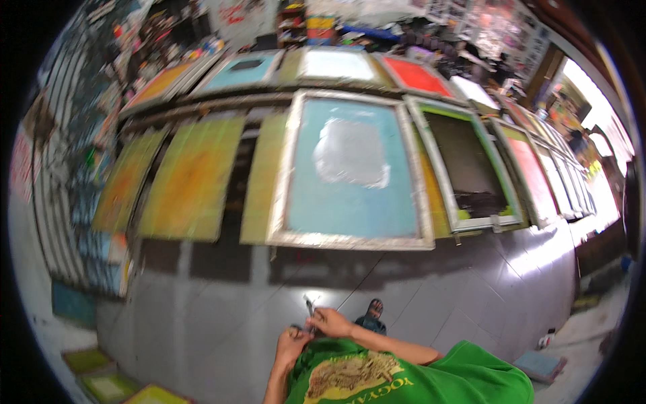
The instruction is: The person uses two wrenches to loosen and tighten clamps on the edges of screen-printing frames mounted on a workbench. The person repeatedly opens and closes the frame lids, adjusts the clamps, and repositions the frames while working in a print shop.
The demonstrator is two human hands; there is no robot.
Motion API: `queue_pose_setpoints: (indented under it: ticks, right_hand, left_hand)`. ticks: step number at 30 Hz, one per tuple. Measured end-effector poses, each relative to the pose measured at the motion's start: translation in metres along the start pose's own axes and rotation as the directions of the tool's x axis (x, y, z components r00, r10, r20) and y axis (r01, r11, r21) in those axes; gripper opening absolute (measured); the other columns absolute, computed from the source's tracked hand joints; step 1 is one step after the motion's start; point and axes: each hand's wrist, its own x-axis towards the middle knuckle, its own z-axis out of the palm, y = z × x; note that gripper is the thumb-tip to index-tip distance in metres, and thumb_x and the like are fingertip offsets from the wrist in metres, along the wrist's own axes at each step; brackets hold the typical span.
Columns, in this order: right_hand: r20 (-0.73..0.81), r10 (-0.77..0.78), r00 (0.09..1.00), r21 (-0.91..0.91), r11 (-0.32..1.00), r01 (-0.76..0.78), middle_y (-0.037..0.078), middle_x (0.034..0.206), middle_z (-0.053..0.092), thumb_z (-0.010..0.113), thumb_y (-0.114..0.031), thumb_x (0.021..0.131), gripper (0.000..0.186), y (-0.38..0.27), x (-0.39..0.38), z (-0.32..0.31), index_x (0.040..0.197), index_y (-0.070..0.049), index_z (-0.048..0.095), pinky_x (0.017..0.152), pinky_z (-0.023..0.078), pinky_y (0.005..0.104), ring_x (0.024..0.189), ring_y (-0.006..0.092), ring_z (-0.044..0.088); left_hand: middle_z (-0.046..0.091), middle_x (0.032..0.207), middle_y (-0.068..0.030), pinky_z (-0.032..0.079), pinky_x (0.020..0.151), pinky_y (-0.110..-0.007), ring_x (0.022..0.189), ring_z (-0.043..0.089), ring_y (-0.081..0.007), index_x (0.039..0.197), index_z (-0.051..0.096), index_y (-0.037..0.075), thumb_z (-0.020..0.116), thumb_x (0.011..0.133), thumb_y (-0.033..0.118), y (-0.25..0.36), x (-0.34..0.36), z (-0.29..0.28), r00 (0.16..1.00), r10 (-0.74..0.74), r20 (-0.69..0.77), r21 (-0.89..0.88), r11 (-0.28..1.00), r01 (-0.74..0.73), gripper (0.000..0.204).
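Note:
My left hand (pixel 291 342) and my right hand (pixel 332 322) meet close in front of my body, above the grey tiled floor. The fingers of both are closed together. Between them a slim dark object (pixel 310 307) points upward from my right fingertips, with a bright patch just beyond its tip. It is too small and blurred for me to tell its kind. My left fingers press against its lower end, where the grip is partly hidden. Ahead of my hands a silver-edged screen frame (pixel 277 222) lies on the rack, its blue mesh bearing a grey patch (pixel 353 153).
Yellowish boards (pixel 192 178) lie on the rack at left, and a frame with dark mesh (pixel 468 161) at right. Behind them is a red screen (pixel 420 75). More frames (pixel 108 387) rest on the floor at lower left. One shoe (pixel 374 310) shows beside my right hand.

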Motion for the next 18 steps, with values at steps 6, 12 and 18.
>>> queue_pose_setpoints:
  ticks: [6,12,18]
  right_hand:
    - [0.000,0.048,0.999,0.074,0.996,-0.048,0.005,0.074,0.059,0.071,-0.038,0.102,0.041,-0.012,0.031,0.078,0.089,-0.001,0.058,0.064,0.047,0.0346,0.071,0.0129,0.053]
    - [-0.170,0.028,0.985,0.335,0.942,0.030,0.000,0.077,0.060,0.065,-0.026,0.108,0.032,-0.051,0.053,0.074,0.085,-0.008,0.053,0.061,0.043,0.0294,0.069,0.0093,0.051]
    - [-0.140,0.056,0.989,0.380,0.925,0.001,0.004,0.081,0.066,0.064,-0.023,0.109,0.034,-0.076,0.082,0.068,0.084,-0.008,0.046,0.063,0.045,0.0301,0.068,0.0093,0.054]
  left_hand:
    - [0.059,0.079,0.0007,0.045,0.065,-0.026,0.073,0.057,-0.0092,0.077,0.053,0.009,0.078,0.097,0.023,0.031,-0.018,-0.056,0.997,0.073,-0.007,-0.093,0.993,-0.073,0.034]
    - [0.061,0.073,-0.0005,0.041,0.061,-0.028,0.066,0.055,-0.0099,0.086,0.062,0.009,0.056,0.108,0.038,0.074,0.016,-0.077,0.996,0.079,-0.044,-0.210,0.974,-0.087,0.037]
    - [0.066,0.081,-0.0051,0.045,0.062,-0.029,0.066,0.057,-0.0121,0.121,0.060,0.002,0.041,0.113,0.038,0.084,0.064,-0.123,0.986,0.155,0.062,-0.307,0.943,-0.129,0.041]
